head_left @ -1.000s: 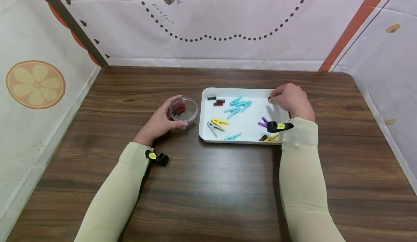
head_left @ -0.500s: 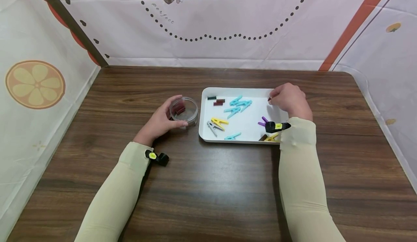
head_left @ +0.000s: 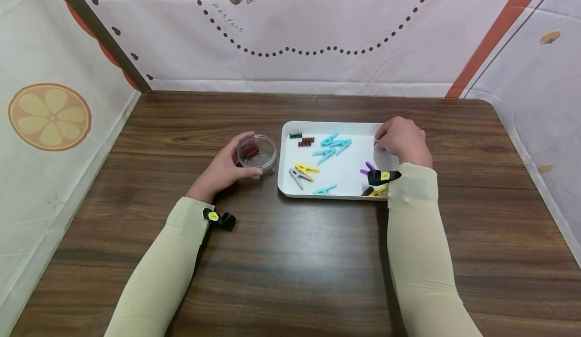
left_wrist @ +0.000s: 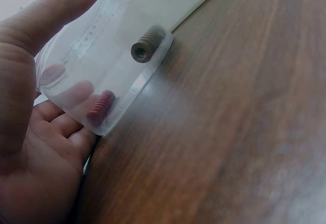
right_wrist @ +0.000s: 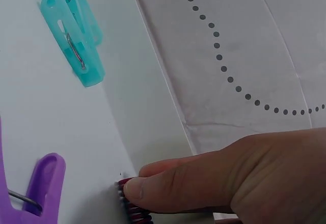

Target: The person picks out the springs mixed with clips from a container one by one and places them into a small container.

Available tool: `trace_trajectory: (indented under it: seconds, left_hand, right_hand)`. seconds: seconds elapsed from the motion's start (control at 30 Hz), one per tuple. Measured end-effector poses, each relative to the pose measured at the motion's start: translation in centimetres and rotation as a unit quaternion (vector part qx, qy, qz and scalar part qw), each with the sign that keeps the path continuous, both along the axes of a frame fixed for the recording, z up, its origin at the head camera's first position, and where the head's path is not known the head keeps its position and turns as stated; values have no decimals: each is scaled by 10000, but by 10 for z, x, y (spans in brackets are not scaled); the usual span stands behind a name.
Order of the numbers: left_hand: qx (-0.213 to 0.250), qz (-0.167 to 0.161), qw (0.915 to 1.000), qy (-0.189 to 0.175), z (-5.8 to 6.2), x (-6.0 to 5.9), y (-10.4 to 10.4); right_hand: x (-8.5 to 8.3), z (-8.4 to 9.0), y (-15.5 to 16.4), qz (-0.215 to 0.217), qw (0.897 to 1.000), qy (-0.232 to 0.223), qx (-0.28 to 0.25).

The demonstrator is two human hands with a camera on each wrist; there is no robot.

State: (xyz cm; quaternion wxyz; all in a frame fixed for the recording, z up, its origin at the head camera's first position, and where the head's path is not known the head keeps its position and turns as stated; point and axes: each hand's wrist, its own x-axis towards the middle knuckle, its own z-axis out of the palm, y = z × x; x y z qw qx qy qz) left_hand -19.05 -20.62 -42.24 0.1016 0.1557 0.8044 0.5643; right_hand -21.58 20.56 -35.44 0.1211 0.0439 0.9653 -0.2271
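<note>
My left hand [head_left: 222,168] grips a clear round plastic container [head_left: 275,151] from its left side, thumb in front and fingers behind. Inside it lie a red spring [left_wrist: 102,106] and a brownish spring [left_wrist: 144,47]. Over the far right part of a white tray [head_left: 347,181], my right hand [head_left: 405,141] pinches a dark red spring [right_wrist: 136,215] between thumb and finger. The right wrist view cuts off the lower end of that spring. A purple clip [right_wrist: 45,188] lies close by, partly hidden by the wrist camera in the head view.
Several light-blue clips [head_left: 324,155] are spread in the tray. Its left side holds a dark spring [head_left: 295,135], red springs [head_left: 305,144], a yellow clip [head_left: 307,169] and a grey clip [head_left: 297,179]. At the near right are another spring [head_left: 366,191] and a yellow clip [head_left: 379,191].
My right hand has shifted slightly left at the tray's far right, the spring still in its fingers. The left hand and the container have stayed put.
</note>
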Motion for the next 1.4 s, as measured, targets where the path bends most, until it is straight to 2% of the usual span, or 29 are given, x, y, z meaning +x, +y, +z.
trace_trajectory:
  seconds: [0.27,0.5,0.77,0.9,1.0,1.23,1.4]
  left_hand:
    - [23,2,10000,21,0,0,1]
    - [31,8,10000,-15,1,0,1]
    - [-22,-45,9999,-139,24,10,8]
    - [-80,-26,9998,-176,28,11,9]
    - [-132,-14,9997,-198,25,10,8]
    - [-188,82,9997,-130,4,1,2]
    - [-203,88,9998,-25,1,0,0]
  right_hand:
    - [0,0,1,157,9995,-233,-110]
    - [-1,1,0,216,9994,-236,-88]
    - [-1,6,-1,245,9994,-219,-50]
    - [0,11,-2,197,9998,-57,-42]
    - [0,16,-3,139,9999,79,-41]
    - [4,24,-4,-32,9992,382,-141]
    - [7,29,-6,-256,9980,491,-310]
